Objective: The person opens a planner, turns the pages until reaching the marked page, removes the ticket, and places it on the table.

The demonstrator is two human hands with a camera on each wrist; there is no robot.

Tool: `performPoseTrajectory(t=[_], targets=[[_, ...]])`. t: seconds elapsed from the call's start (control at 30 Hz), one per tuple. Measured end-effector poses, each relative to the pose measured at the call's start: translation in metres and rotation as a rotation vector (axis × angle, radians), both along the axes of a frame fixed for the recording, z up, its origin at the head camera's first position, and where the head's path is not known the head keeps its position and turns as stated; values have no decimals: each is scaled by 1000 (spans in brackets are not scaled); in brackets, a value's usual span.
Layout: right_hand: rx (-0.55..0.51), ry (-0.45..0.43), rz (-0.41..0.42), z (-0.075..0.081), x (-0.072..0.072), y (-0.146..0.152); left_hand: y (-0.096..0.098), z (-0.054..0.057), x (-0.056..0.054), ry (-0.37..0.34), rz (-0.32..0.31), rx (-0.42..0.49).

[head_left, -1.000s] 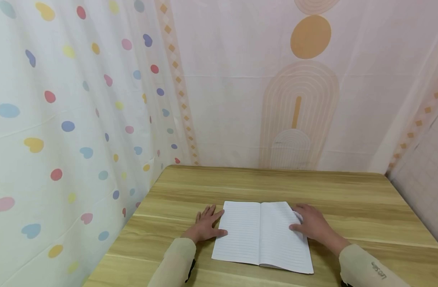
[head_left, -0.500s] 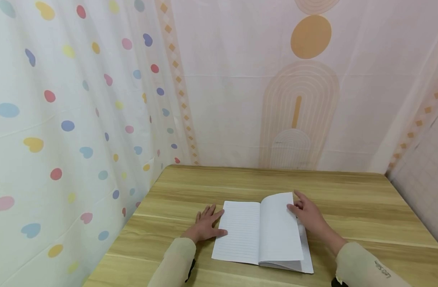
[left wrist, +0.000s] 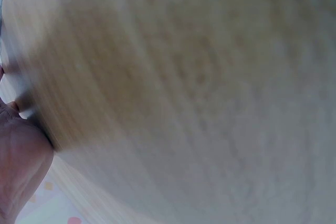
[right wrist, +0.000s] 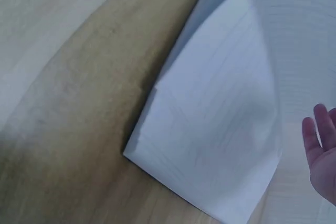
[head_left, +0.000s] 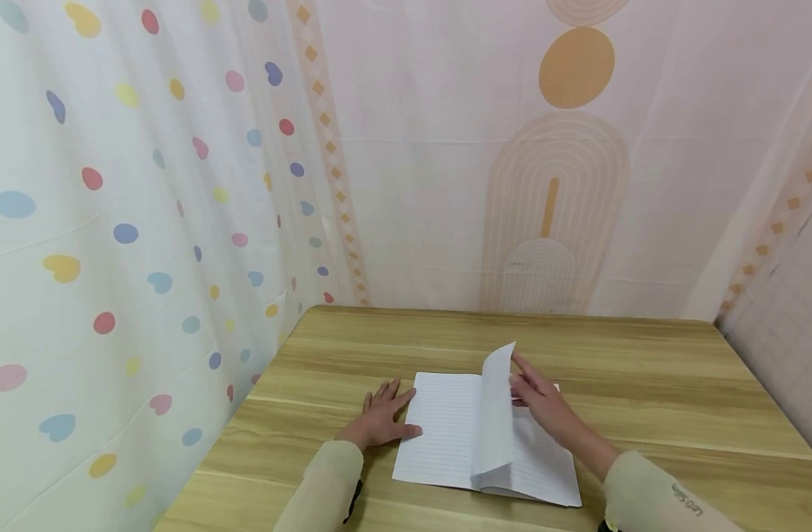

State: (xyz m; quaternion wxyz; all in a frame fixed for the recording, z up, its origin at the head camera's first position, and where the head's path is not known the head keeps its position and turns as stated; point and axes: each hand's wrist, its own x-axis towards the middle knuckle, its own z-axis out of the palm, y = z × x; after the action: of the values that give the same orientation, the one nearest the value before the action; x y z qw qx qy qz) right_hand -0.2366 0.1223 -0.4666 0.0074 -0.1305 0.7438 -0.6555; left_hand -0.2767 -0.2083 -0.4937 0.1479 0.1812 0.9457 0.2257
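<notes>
An open lined notebook [head_left: 439,428] lies on the wooden table, white pages upward. One leaf [head_left: 496,414] stands raised and bent near the spine, its free edge toward the right. My right hand [head_left: 541,406] is at that leaf's underside, fingers extended against it near the top edge; whether the thumb also touches it is unclear. In the right wrist view, its loosely straight fingers [right wrist: 321,129] show beside the white paper [right wrist: 210,114]. My left hand [head_left: 379,420] rests spread at the notebook's left edge, thumb on the left page. Only part of it [left wrist: 21,161] appears in the left wrist view.
The wood-grain table [head_left: 645,369] extends around the notebook. A dotted curtain [head_left: 146,295] hangs along the left side, and a patterned cloth [head_left: 412,185] hangs behind the far edge.
My right hand has lifted a leaf from the right side and moved it leftward until it stands near the spine. Its earlier pinch has loosened. The left hand stays in place.
</notes>
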Motion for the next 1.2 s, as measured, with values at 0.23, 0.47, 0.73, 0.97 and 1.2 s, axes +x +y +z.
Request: performPoseTrajectory(t=[0.23,0.47,0.73,0.97,1.2], targets=[[379,177,142,-11,5,-15,1,0,1,6,4,3],[923,510,323,-26,11,-22,1,-2,-2,10,35,66],[1005,499,375,-27,18,-21,1,-4,-5,1,47,46],[1004,503,279,-35,14,-1,-2,-2,-1,16,-15,-13],[1065,373,72,-47,-2,41,-1,-1,-1,1,3,-16]])
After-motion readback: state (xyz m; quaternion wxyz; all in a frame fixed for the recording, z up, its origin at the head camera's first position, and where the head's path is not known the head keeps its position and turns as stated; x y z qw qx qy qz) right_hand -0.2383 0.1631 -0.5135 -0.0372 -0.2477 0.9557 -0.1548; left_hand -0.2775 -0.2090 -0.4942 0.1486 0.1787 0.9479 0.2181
